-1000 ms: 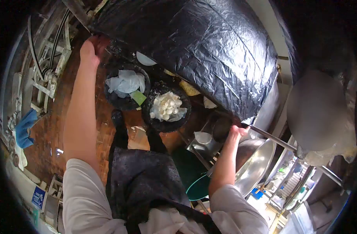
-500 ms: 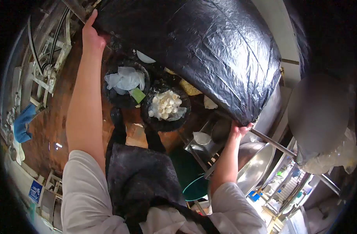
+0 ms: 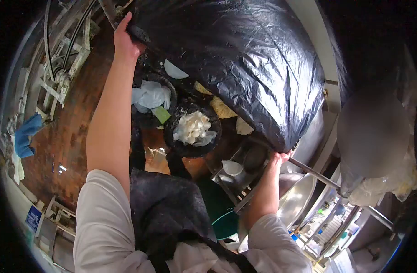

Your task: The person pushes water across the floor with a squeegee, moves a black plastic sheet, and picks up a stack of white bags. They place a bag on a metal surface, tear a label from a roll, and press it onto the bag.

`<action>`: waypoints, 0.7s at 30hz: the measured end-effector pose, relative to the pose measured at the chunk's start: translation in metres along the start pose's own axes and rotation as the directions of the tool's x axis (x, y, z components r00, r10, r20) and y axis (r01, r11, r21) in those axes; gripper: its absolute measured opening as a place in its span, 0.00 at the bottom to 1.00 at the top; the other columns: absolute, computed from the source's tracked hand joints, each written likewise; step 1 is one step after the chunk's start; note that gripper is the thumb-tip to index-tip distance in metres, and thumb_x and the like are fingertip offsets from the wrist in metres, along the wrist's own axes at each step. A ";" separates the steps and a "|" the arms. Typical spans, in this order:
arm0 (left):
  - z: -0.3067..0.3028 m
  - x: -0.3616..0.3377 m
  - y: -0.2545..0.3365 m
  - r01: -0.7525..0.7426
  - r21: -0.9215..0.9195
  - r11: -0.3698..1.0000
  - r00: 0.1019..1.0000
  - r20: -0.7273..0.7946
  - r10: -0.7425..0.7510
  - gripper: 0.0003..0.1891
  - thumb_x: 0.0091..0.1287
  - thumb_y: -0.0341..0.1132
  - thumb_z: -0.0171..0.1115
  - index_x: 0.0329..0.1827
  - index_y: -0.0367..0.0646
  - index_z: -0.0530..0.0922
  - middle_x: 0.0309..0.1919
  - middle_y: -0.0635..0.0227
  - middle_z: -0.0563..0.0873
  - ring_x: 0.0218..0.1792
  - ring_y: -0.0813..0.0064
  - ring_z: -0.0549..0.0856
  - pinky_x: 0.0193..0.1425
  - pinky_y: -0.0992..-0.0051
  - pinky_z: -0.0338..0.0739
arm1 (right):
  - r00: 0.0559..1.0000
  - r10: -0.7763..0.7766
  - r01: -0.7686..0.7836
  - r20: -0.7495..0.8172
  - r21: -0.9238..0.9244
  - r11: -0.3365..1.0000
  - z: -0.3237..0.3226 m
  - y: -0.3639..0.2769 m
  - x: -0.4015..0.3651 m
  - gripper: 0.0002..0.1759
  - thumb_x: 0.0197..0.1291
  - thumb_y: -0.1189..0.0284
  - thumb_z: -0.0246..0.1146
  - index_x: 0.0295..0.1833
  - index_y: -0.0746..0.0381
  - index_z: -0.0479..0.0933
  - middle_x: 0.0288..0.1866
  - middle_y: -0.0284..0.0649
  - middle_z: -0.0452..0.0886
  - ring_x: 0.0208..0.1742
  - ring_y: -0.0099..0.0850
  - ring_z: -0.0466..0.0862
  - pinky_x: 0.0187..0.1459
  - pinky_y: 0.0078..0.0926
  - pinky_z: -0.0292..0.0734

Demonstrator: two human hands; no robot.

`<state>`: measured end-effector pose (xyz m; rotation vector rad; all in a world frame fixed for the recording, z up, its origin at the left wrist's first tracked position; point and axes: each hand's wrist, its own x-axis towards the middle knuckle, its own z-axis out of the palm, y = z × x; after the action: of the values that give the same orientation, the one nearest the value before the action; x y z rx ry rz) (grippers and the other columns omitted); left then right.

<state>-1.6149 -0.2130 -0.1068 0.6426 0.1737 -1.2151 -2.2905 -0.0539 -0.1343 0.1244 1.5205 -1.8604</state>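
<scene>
A large, shiny black plastic bag is spread wide between my two hands. My left hand is closed on its left edge at the upper left. Its thumb points up, and most of its fingers are hidden behind the plastic. At the lower right corner of the bag, where the plastic bunches up, my right hand pinches it. A metal bar runs just beside that hand. I cannot see whether the bag is open or folded.
On the floor stand two dark bins, one with crumpled clear plastic and a green piece, the other with white pieces. A metal bowl, a green tub and a blue cloth lie around me.
My left hand has shifted slightly right in view, and my right hand slightly down. The bag's surface has tilted and creased differently, still held in both hands. The whole view has turned a little.
</scene>
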 end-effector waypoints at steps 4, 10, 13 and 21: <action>-0.013 0.001 0.003 -0.026 0.053 0.998 0.999 -0.039 0.028 0.24 0.71 0.45 0.65 0.63 0.38 0.77 0.60 0.57 0.84 0.62 0.55 0.81 0.70 0.52 0.72 | 0.871 0.103 -0.174 0.480 0.107 0.979 -0.023 -0.006 0.015 0.36 0.70 0.44 0.46 0.74 0.54 0.72 0.76 0.41 0.72 0.74 0.48 0.71 0.76 0.54 0.62; -0.024 0.019 0.011 -0.099 0.194 0.976 0.988 -0.098 0.120 0.26 0.70 0.47 0.68 0.64 0.39 0.78 0.60 0.59 0.84 0.58 0.57 0.84 0.65 0.53 0.77 | 0.997 -0.038 0.047 0.062 -0.144 0.989 -0.018 -0.014 0.026 0.38 0.68 0.41 0.47 0.73 0.56 0.72 0.74 0.42 0.74 0.72 0.47 0.73 0.74 0.56 0.64; -0.010 0.032 0.023 -0.025 0.317 0.948 0.958 -0.264 0.113 0.25 0.70 0.41 0.70 0.64 0.36 0.76 0.60 0.56 0.84 0.58 0.58 0.84 0.63 0.55 0.80 | 0.993 0.100 -0.107 -0.064 -0.117 0.987 -0.003 -0.028 0.027 0.37 0.70 0.44 0.45 0.74 0.55 0.71 0.75 0.40 0.73 0.75 0.47 0.69 0.76 0.54 0.61; 0.038 -0.026 0.004 -0.012 0.318 0.948 0.893 -0.423 0.153 0.34 0.64 0.44 0.77 0.67 0.33 0.74 0.60 0.54 0.83 0.57 0.57 0.85 0.60 0.56 0.81 | 0.985 0.166 -0.161 0.053 -0.090 0.983 -0.020 -0.024 -0.009 0.38 0.68 0.36 0.44 0.65 0.53 0.79 0.60 0.40 0.83 0.56 0.46 0.82 0.61 0.49 0.76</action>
<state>-1.6289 -0.2118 -0.0630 1.1915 0.3392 -1.0024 -2.3051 -0.0307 -0.1161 0.1478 1.4998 -1.6541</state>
